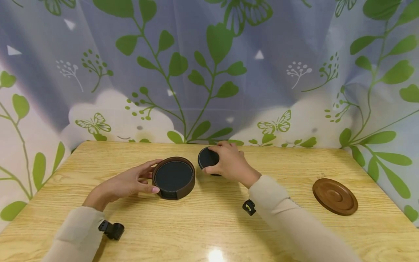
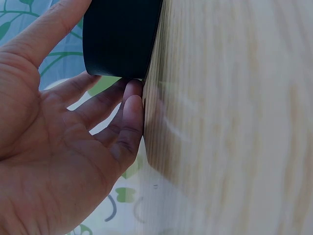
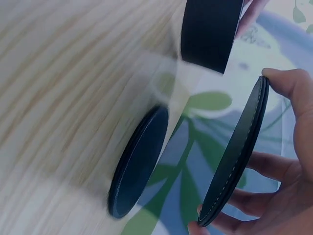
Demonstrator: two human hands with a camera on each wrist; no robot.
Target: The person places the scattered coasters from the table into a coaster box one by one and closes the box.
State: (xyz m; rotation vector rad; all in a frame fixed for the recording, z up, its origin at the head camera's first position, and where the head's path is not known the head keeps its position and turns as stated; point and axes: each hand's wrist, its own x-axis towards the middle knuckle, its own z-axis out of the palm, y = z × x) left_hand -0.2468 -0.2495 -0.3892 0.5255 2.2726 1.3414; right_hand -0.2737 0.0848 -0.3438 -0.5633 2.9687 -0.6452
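My left hand (image 1: 126,183) grips the left side of a round brown coaster holder (image 1: 187,188), its thumb at the front and its fingers behind. Inside the holder lies a black coaster (image 1: 173,176) with pale stitching. In the left wrist view, the holder's dark side wall (image 2: 120,39) stands between thumb and fingers. Just right of the holder, my right hand (image 1: 231,162) pinches round black stitched coasters (image 3: 238,152) by their edges, thumb opposite the fingers. The right wrist view shows them raised and apart from other black coasters (image 3: 139,161) stacked on the table.
A round brown wooden lid-like disc (image 1: 335,196) lies on the right of the wooden table (image 1: 183,233). Behind the table's far edge hangs a curtain (image 1: 196,105) with leaves and butterflies. Black camera mounts stick out from both sleeves.
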